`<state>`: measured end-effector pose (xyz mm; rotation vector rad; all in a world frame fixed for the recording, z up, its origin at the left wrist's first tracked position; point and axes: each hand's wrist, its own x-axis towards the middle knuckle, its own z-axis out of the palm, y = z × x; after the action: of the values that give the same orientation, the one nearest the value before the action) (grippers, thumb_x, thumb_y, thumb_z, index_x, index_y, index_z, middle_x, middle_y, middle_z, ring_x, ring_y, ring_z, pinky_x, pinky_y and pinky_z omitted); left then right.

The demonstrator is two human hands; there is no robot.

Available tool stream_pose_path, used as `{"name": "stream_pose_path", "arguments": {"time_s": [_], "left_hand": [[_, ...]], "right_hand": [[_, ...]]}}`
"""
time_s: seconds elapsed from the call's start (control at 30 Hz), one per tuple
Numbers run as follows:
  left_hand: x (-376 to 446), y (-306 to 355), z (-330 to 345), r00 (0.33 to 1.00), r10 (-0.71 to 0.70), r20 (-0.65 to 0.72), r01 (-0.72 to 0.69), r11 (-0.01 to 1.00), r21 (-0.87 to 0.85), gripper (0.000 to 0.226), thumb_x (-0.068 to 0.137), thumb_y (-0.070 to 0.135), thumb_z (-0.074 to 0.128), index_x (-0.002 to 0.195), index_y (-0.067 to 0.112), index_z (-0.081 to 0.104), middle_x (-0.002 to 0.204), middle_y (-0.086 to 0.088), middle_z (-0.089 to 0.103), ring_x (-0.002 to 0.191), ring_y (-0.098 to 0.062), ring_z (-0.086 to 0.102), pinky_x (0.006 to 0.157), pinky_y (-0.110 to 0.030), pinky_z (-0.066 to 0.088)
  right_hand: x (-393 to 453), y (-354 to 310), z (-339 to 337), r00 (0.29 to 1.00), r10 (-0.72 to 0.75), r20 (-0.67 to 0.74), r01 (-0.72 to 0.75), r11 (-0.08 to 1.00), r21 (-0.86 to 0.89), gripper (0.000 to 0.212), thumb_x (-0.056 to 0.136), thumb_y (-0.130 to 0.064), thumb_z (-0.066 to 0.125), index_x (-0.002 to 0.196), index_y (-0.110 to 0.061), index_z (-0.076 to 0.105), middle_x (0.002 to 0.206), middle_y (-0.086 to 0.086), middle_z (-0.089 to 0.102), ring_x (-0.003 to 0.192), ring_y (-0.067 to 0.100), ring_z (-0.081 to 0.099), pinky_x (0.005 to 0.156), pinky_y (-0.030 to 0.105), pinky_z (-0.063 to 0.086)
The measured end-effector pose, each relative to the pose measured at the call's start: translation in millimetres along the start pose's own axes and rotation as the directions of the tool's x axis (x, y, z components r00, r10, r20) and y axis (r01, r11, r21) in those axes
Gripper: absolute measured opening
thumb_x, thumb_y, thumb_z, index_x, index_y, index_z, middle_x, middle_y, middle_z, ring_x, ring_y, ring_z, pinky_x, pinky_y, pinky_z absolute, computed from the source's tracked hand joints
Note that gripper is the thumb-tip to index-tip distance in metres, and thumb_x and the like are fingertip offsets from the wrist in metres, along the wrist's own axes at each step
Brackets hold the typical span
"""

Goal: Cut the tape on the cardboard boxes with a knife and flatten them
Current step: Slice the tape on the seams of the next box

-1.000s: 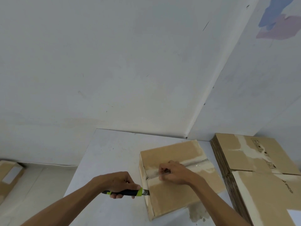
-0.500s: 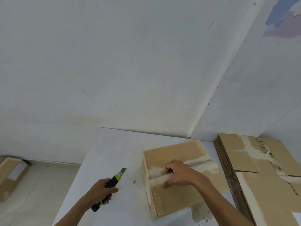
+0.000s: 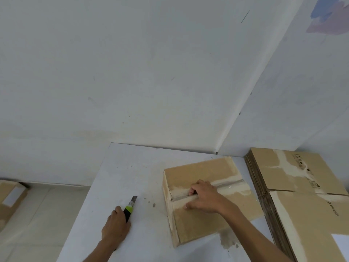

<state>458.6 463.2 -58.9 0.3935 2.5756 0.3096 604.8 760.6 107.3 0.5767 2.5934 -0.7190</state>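
A brown cardboard box (image 3: 204, 218) lies on the white table (image 3: 132, 176), its top seam running left to right with torn tape residue along it. My right hand (image 3: 203, 198) rests on the box top, its fingertips tucked into the seam at the edge of the near flap. My left hand (image 3: 116, 226) lies low on the table left of the box and grips a utility knife (image 3: 130, 209) with a black and lime-green handle. The bare blade points away from me, apart from the box.
A thick stack of flattened cardboard boxes (image 3: 302, 201) fills the table's right side, close to the box. White walls meet in a corner just behind. Another cardboard box (image 3: 10, 200) sits on the tiled floor at far left. The table's left edge runs beside my left arm.
My left hand has drawn the knife off the box's left end and lowered it to the table. My right fingers have slid into the seam.
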Motion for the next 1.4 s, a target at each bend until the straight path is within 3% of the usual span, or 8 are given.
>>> {"name": "stream_pose_path", "arguments": {"time_s": [0.27,0.53,0.73,0.97,1.1,1.23,1.33,1.4], "left_hand": [[21.8,6.1,-27.0,0.985,0.156,-0.073,-0.157,0.988,-0.007,0.029,0.097,0.029,0.062,0.107,0.013,0.04,0.111,-0.006,0.047,0.104,-0.025,0.052,0.082,-0.033,0.048],[9.3,99.8,-86.5,0.903,0.429,-0.02,-0.407,0.84,-0.36,0.029,0.101,0.042,0.061,0.117,0.019,0.054,0.093,0.003,0.07,0.075,-0.006,0.07,0.063,-0.019,0.05],[-17.7,164.6,-104.1,0.842,0.537,-0.048,-0.506,0.757,-0.413,0.045,0.098,0.062,0.053,0.126,0.027,0.052,0.1,0.0,0.068,0.084,-0.014,0.068,0.067,-0.029,0.054],[-6.7,179.1,-121.4,0.807,0.553,0.207,-0.419,0.783,-0.46,0.089,0.079,0.093,0.045,0.12,0.02,0.076,0.124,-0.001,0.072,0.108,-0.014,0.067,0.098,-0.037,0.054],[-13.4,187.6,-120.1,0.766,0.51,0.392,-0.537,0.843,-0.047,0.113,0.077,0.071,0.075,0.162,0.018,0.024,0.156,-0.007,0.024,0.129,-0.026,0.05,0.109,-0.037,0.046],[-31.4,202.8,-99.2,0.828,0.443,0.343,-0.51,0.85,0.134,0.142,0.076,0.068,0.078,0.16,0.013,-0.021,0.165,-0.017,-0.008,0.148,-0.04,0.029,0.115,-0.048,0.04],[-44.0,217.2,-82.7,0.894,0.367,0.256,-0.412,0.899,0.151,0.15,0.072,0.078,0.073,0.156,0.008,-0.031,0.166,-0.019,-0.023,0.155,-0.043,0.002,0.122,-0.058,0.026],[-56.0,228.6,-70.0,0.921,0.34,0.19,-0.367,0.921,0.134,0.155,0.068,0.086,0.067,0.153,0.005,-0.033,0.163,-0.021,-0.032,0.156,-0.043,-0.012,0.122,-0.066,0.014]], "right_hand": [[6.7,-4.9,5.9,0.993,0.058,-0.106,-0.046,0.992,0.115,0.039,0.077,-0.06,0.077,0.098,-0.036,0.054,0.112,-0.007,0.049,0.112,0.017,0.043,0.1,0.038,0.032],[6.3,-9.3,7.0,0.987,0.078,-0.143,-0.067,0.995,0.079,0.039,0.081,-0.062,0.072,0.102,-0.035,0.053,0.114,-0.005,0.048,0.112,0.02,0.044,0.1,0.04,0.033],[-7.5,-26.1,5.5,0.909,0.049,-0.414,-0.089,0.993,-0.078,0.034,0.09,-0.068,0.054,0.105,-0.039,0.044,0.11,-0.011,0.053,0.107,0.018,0.052,0.093,0.045,0.037],[-66.7,-53.3,-2.9,0.903,-0.056,-0.426,-0.045,0.974,-0.224,0.036,0.099,-0.065,0.045,0.116,-0.035,0.052,0.107,-0.011,0.064,0.101,0.014,0.062,0.08,0.036,0.047],[-89.0,-56.7,-18.7,0.999,0.009,0.031,-0.011,0.999,0.046,0.043,0.085,-0.067,0.068,0.092,-0.026,0.056,0.09,-0.01,0.066,0.084,0.012,0.064,0.079,0.036,0.055],[-84.3,-34.0,-21.5,0.926,-0.001,0.378,-0.088,0.972,0.218,0.063,0.076,-0.084,0.062,0.101,-0.027,0.064,0.106,-0.005,0.07,0.091,0.013,0.066,0.085,0.033,0.057],[-62.9,3.0,-13.7,0.98,0.149,0.132,-0.169,0.973,0.155,0.056,0.087,-0.076,0.058,0.099,-0.022,0.058,0.102,-0.001,0.065,0.09,0.018,0.062,0.077,0.033,0.052],[-50.5,26.9,-6.6,0.953,0.276,-0.123,-0.279,0.96,-0.009,0.053,0.094,-0.061,0.061,0.121,-0.017,0.052,0.128,0.007,0.056,0.119,0.026,0.054,0.093,0.039,0.051]]}}
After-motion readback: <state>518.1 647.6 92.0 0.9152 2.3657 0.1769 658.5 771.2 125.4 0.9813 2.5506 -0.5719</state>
